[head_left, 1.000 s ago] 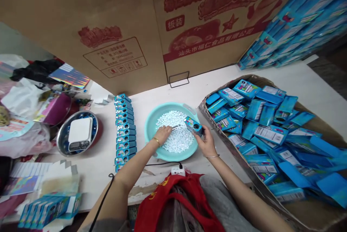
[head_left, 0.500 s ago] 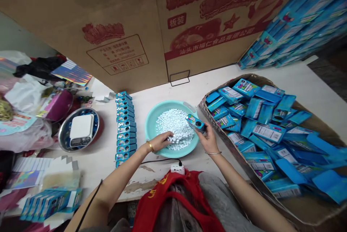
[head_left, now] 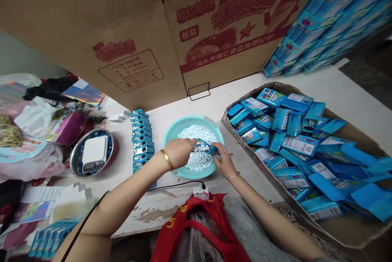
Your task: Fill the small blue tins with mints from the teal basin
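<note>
My right hand (head_left: 225, 160) grips a small blue printed box (head_left: 206, 146) by its right end, holding it low over the turquoise basin (head_left: 171, 129). Small white pellets (head_left: 197, 131) fill the middle of that basin. My left hand (head_left: 180, 151), palm down with curled fingers, is at the box's left end. White pellets show by its fingertips, and the hand hides much of what it holds. A row of blue boxes (head_left: 142, 133) stands to the left of the basin, partly covered by my left forearm.
A large carton (head_left: 128, 21) walls off the back. Loose blue boxes fill a cardboard tray (head_left: 245, 145) on the right; wrapped box stacks (head_left: 318, 25) rise behind it. At left, a metal bowl (head_left: 112, 147) bears a white scale (head_left: 94, 151). A cable (head_left: 177, 182) lies in front.
My left hand has risen from the pellets to the box's left end. The right hand has brought the box down and left over the basin's middle. The view has shifted slightly.
</note>
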Available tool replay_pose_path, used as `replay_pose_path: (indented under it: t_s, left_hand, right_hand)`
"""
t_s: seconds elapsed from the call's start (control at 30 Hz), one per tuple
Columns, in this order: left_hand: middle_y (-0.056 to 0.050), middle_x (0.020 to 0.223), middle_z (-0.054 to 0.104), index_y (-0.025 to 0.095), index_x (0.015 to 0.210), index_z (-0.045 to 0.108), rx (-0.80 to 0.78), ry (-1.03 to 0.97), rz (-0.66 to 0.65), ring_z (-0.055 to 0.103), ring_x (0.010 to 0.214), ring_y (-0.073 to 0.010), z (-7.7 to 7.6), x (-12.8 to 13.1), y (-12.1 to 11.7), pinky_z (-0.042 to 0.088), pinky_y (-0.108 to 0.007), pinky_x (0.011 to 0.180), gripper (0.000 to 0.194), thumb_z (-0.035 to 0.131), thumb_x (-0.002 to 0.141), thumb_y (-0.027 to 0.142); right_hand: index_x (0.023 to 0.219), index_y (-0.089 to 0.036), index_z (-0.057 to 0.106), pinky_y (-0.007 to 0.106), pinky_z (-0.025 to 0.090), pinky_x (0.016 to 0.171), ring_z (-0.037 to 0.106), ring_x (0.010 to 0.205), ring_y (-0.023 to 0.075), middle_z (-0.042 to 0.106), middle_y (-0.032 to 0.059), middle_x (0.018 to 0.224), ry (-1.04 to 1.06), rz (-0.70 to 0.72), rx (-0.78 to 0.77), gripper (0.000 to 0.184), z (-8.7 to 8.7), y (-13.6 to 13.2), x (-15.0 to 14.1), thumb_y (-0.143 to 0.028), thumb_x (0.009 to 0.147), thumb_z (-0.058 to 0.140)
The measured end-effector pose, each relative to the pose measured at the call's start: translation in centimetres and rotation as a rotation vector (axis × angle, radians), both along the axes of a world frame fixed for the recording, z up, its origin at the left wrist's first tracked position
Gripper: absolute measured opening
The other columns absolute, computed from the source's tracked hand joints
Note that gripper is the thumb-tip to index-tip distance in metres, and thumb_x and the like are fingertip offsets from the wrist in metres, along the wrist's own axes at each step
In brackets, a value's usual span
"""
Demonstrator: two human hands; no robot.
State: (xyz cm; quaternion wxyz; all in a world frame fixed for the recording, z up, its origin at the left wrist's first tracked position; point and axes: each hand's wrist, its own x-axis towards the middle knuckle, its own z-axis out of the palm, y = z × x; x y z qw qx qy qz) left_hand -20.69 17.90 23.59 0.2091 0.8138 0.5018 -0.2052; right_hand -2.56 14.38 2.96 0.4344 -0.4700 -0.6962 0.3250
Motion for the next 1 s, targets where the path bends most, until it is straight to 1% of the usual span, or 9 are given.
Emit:
replay_pose_path:
  t_s: [0.1, 0.17, 0.27, 0.37, 0.5, 0.57, 0.63, 0.8, 1.0]
  left_hand:
    - [-0.013, 0.095, 0.063, 0.013, 0.105, 0.055, 0.031, 0.07, -0.024, 0.063, 0.088, -0.0247, 1.6, 1.8, -0.7, 0.049, -0.037, 0.078, 0.027, 0.04, 0.083, 0.006]
    - [-0.013, 0.094, 0.061, 0.012, 0.1, 0.057, 0.051, 0.074, -0.05, 0.061, 0.089, -0.0242, 1.9, 1.8, -0.8, 0.048, -0.036, 0.078, 0.026, 0.036, 0.085, 0.006]
    - [-0.011, 0.097, 0.06, 0.014, 0.105, 0.056, 0.148, 0.043, -0.036, 0.058, 0.091, -0.0237, -0.1, -0.5, 0.1, 0.046, -0.036, 0.078, 0.028, 0.034, 0.088, 0.009]
    - [-0.01, 0.104, 0.058, 0.018, 0.115, 0.051, 0.267, 0.01, 0.062, 0.053, 0.099, -0.0243, -5.8, -4.0, 1.8, 0.041, -0.038, 0.085, 0.031, 0.033, 0.09, 0.01]
    - [-0.013, 0.115, 0.054, 0.018, 0.117, 0.049, 0.146, 0.016, 0.191, 0.048, 0.106, -0.0242, -15.3, -6.0, 3.0, 0.039, -0.04, 0.09, 0.034, 0.031, 0.091, 0.008]
    - [-0.013, 0.117, 0.051, 0.019, 0.118, 0.048, 0.097, -0.016, 0.189, 0.046, 0.108, -0.0242, -18.6, -5.8, 2.6, 0.038, -0.041, 0.092, 0.032, 0.031, 0.092, 0.011]
    - [-0.013, 0.118, 0.05, 0.02, 0.117, 0.049, 0.048, -0.058, 0.167, 0.046, 0.108, -0.0246, -20.6, -5.3, 1.7, 0.038, -0.042, 0.093, 0.032, 0.032, 0.091, 0.011]
    - [-0.012, 0.114, 0.054, 0.019, 0.115, 0.051, -0.135, -0.17, 0.112, 0.052, 0.102, -0.0246, -21.9, -4.6, -1.2, 0.04, -0.04, 0.09, 0.037, 0.035, 0.085, 0.005]
    - [-0.009, 0.118, 0.057, 0.017, 0.116, 0.048, -0.278, -0.333, 0.09, 0.053, 0.107, -0.019, -21.2, -4.5, -3.0, 0.042, -0.029, 0.093, 0.035, 0.047, 0.082, 0.009]
  right_hand:
    - [0.124, -0.024, 0.048, 0.051, 0.04, 0.104, 0.052, 0.116, 0.0249, 0.057, 0.0099, 0.12, 0.01, 0.005, -0.017, 0.042, -0.2, -0.1, -0.3, -0.015, 0.083, 0.045]
    - [0.123, -0.024, 0.048, 0.051, 0.04, 0.104, 0.052, 0.116, 0.0249, 0.057, 0.0098, 0.12, 0.009, 0.002, -0.019, 0.041, -0.4, 0.0, -0.3, -0.016, 0.083, 0.045]
    - [0.123, -0.024, 0.048, 0.051, 0.04, 0.104, 0.051, 0.117, 0.0254, 0.056, 0.0104, 0.121, 0.018, -0.027, -0.034, 0.04, -0.4, 0.3, 0.1, -0.018, 0.084, 0.045]
    - [0.122, -0.022, 0.049, 0.047, 0.044, 0.099, 0.053, 0.114, 0.0257, 0.056, 0.0113, 0.119, 0.045, -0.085, -0.076, 0.038, 0.0, 0.8, 0.6, -0.022, 0.084, 0.047]
    - [0.12, -0.021, 0.049, 0.042, 0.047, 0.092, 0.057, 0.105, 0.0249, 0.058, 0.0107, 0.115, 0.065, -0.173, -0.128, 0.037, 0.2, 1.5, 1.1, -0.029, 0.084, 0.054]
    - [0.118, -0.021, 0.049, 0.041, 0.048, 0.09, 0.058, 0.1, 0.0244, 0.059, 0.0103, 0.111, 0.071, -0.204, -0.161, 0.038, 0.0, 1.8, 1.2, -0.033, 0.083, 0.057]
    - [0.117, -0.02, 0.049, 0.041, 0.048, 0.088, 0.059, 0.096, 0.0235, 0.06, 0.0096, 0.107, 0.098, -0.231, -0.2, 0.04, -0.4, 1.9, 1.2, -0.034, 0.082, 0.06]
    - [0.117, -0.019, 0.048, 0.04, 0.047, 0.088, 0.057, 0.095, 0.0221, 0.059, 0.0088, 0.105, 0.145, -0.249, -0.242, 0.043, -1.1, 1.9, 1.1, -0.035, 0.079, 0.063]
    - [0.116, -0.019, 0.048, 0.04, 0.048, 0.087, 0.057, 0.093, 0.0212, 0.058, 0.008, 0.104, 0.188, -0.223, -0.241, 0.044, -1.1, 1.8, 1.3, -0.037, 0.079, 0.064]
